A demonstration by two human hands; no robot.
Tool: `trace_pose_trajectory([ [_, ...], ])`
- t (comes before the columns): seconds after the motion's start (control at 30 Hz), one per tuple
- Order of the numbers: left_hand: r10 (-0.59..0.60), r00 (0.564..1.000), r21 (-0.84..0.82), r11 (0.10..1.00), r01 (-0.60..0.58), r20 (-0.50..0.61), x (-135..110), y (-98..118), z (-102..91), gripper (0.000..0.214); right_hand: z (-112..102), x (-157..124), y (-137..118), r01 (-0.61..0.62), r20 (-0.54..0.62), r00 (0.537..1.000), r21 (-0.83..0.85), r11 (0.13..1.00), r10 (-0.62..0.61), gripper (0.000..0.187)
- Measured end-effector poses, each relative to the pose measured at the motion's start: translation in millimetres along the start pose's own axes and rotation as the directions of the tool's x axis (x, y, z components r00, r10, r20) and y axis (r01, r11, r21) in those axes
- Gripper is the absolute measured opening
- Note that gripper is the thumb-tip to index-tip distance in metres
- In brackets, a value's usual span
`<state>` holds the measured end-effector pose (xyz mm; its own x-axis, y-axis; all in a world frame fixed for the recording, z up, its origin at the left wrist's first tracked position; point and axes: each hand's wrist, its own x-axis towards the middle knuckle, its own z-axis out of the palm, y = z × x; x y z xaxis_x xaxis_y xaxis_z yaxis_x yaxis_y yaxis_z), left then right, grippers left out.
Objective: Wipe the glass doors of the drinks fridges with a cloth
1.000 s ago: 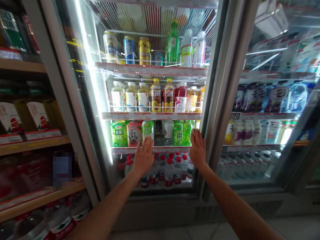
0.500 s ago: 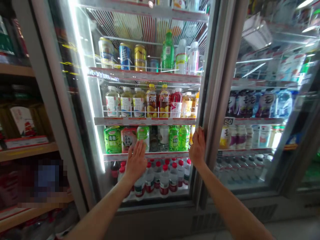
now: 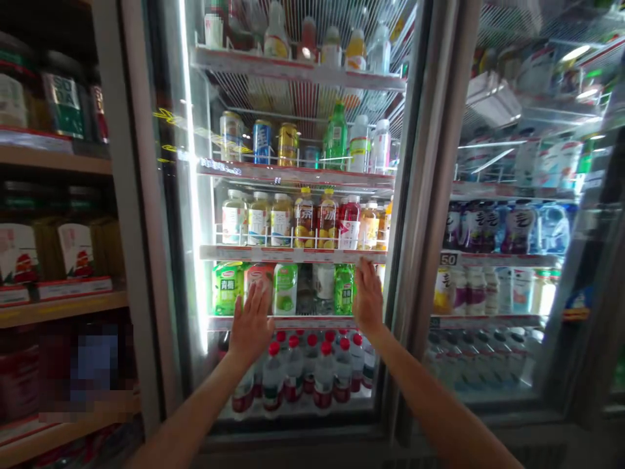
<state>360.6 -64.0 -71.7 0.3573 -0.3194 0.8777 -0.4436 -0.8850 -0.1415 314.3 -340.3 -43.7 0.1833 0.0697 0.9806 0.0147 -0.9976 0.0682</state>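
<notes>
I face a drinks cooler with a glass door [image 3: 293,215]. My left hand [image 3: 251,322] lies flat and open on the glass, fingers spread, over the green and pink bottles [image 3: 229,286] of the third shelf. My right hand [image 3: 367,296] is also flat and open on the glass, close to the door's right frame [image 3: 415,215]. Neither hand holds anything. Below my hands stand red-capped bottles [image 3: 312,365] on the bottom shelf.
Upper cooler shelves carry cans [image 3: 263,140] and tea bottles [image 3: 303,218]. A second cooler door [image 3: 512,228] with dark and white bottles is on the right. Wooden shelves [image 3: 63,303] with boxed goods stand to the left.
Both hands have slid left across the glass; the right hand has left the door's right frame and lies on the pane. My view has tilted upward, showing another top shelf.
</notes>
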Motion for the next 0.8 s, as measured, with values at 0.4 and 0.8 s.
trace_pose_trajectory([
  [0.4, -0.037, 0.999, 0.047, 0.998, 0.037, 0.006, 4, -13, -5.4, 0.058, 11, 22, -28, -0.005, -0.044, 0.999, 0.035, 0.999, 0.007, 0.063],
  [0.8, -0.048, 0.997, 0.029, 0.999, 0.047, 0.063, 3, -18, -8.0, 0.057, 15, 31, -35, 0.033, -0.044, 0.999, 0.006, 0.999, -0.032, 0.060],
])
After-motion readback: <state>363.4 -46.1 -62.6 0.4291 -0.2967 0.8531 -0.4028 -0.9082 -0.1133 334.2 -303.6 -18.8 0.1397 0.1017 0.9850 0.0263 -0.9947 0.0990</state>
